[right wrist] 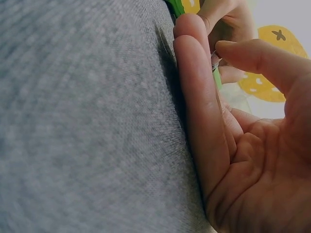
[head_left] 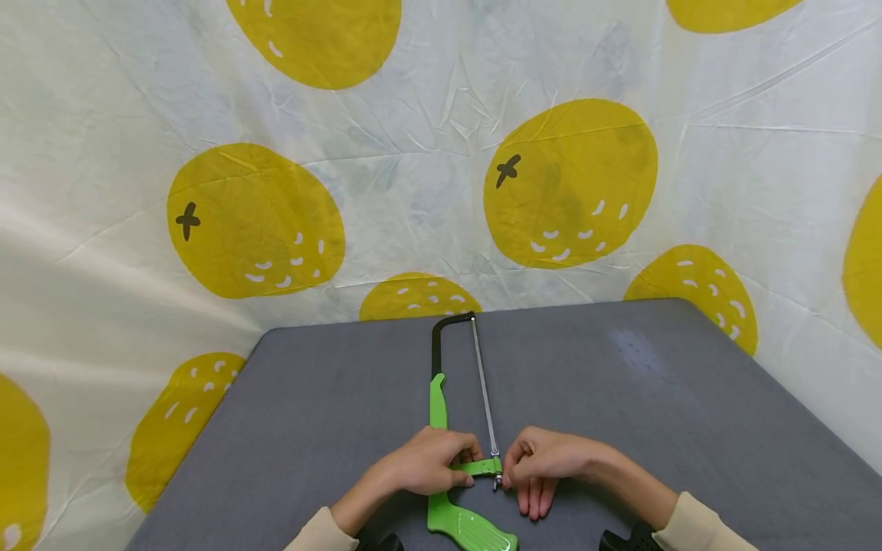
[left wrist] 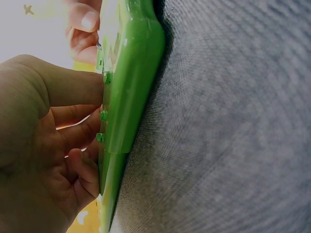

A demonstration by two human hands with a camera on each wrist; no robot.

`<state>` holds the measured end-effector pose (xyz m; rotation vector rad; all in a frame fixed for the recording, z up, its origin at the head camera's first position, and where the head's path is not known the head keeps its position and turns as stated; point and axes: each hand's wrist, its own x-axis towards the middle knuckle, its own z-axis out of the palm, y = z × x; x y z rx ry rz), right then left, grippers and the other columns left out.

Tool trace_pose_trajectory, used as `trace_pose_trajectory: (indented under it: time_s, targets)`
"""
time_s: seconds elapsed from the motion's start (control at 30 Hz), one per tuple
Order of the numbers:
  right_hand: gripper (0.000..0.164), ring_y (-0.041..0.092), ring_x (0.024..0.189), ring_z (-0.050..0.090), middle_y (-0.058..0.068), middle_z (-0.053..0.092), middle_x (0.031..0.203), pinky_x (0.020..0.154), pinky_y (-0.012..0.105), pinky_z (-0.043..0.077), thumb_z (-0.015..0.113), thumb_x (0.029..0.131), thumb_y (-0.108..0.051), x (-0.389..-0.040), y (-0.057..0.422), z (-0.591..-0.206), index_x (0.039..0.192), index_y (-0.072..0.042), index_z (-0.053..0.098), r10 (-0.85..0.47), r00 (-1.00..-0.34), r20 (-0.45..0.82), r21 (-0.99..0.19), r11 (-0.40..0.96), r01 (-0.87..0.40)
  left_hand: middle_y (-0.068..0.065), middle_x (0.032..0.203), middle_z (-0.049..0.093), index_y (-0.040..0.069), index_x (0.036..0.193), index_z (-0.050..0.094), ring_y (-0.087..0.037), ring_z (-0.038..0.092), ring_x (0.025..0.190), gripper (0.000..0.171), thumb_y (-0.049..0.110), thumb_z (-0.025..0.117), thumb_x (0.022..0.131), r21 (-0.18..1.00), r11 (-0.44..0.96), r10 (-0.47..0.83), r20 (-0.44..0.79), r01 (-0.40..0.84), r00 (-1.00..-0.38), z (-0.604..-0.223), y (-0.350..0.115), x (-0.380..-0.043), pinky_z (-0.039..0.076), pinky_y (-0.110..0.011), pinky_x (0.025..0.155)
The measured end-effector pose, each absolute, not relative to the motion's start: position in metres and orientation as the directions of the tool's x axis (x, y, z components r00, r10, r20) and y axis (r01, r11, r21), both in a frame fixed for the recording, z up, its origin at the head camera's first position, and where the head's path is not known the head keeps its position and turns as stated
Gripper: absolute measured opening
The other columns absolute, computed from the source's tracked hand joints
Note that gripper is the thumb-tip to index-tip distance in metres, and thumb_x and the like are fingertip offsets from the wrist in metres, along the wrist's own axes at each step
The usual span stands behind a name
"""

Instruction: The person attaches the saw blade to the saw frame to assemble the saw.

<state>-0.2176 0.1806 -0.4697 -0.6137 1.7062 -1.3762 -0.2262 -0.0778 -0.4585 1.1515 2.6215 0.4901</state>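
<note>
A hacksaw point(head_left: 437, 405) with a green handle and a black front frame lies on the grey table, its handle end towards me. Its thin blade point(head_left: 485, 386) runs along the right side. My left hand point(head_left: 429, 461) reaches over the handle and grips the short green arm point(head_left: 478, 467) between thumb and fingers. At the near end of the blade, the thumb and index finger of my right hand point(head_left: 547, 458) pinch the small metal wing nut point(head_left: 496, 484), partly hidden by the fingertips. Its other fingers point(right wrist: 201, 97) extend along the tabletop.
The grey cloth-covered table point(head_left: 331, 405) spreads around the saw. A white curtain point(head_left: 413, 199) with large yellow fruit prints hangs behind the table and at its sides. Dark wrist straps show at the bottom edge of the head view.
</note>
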Motion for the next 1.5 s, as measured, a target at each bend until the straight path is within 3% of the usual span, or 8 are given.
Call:
trace_pose_trajectory:
  time_s: [0.53,0.93,1.5]
  targets:
    - [0.021,0.007,0.058,0.071,0.002,0.071,0.068,0.052,0.023,0.056,0.061,0.095,-0.008,-0.2166,0.1788,-0.4747,0.1,0.01,0.068,-0.793,-0.541,-0.281,-0.959,0.257,0.121,0.021,0.089,0.066,0.028,0.107,0.07,0.008,0.056,0.078,0.018,0.031,0.078,0.091,0.381,0.637,0.742,-0.07,0.67,-0.666,-0.4601,-0.0785,-0.2259,0.046,-0.015,0.075]
    - [0.006,0.006,0.056,0.07,0.002,0.072,0.068,0.05,0.023,0.056,0.062,0.093,-0.005,-0.2172,0.1791,-0.4755,0.095,-0.001,0.065,-0.79,-0.548,-0.277,-0.961,0.239,0.141,0.021,0.088,0.066,0.028,0.107,0.07,0.008,0.056,0.076,0.018,0.03,0.078,0.091,0.382,0.631,0.748,-0.068,0.676,-0.66,-0.4602,-0.0781,-0.2267,0.045,-0.015,0.075]
    - [0.01,0.006,0.056,0.07,0.001,0.072,0.067,0.051,0.023,0.056,0.064,0.093,-0.007,-0.218,0.1799,-0.478,0.095,0.002,0.069,-0.797,-0.536,-0.28,-0.96,0.242,0.141,0.02,0.09,0.067,0.028,0.107,0.07,0.008,0.056,0.077,0.018,0.031,0.078,0.092,0.385,0.625,0.754,-0.068,0.68,-0.654,-0.4619,-0.0782,-0.2272,0.046,-0.015,0.075]
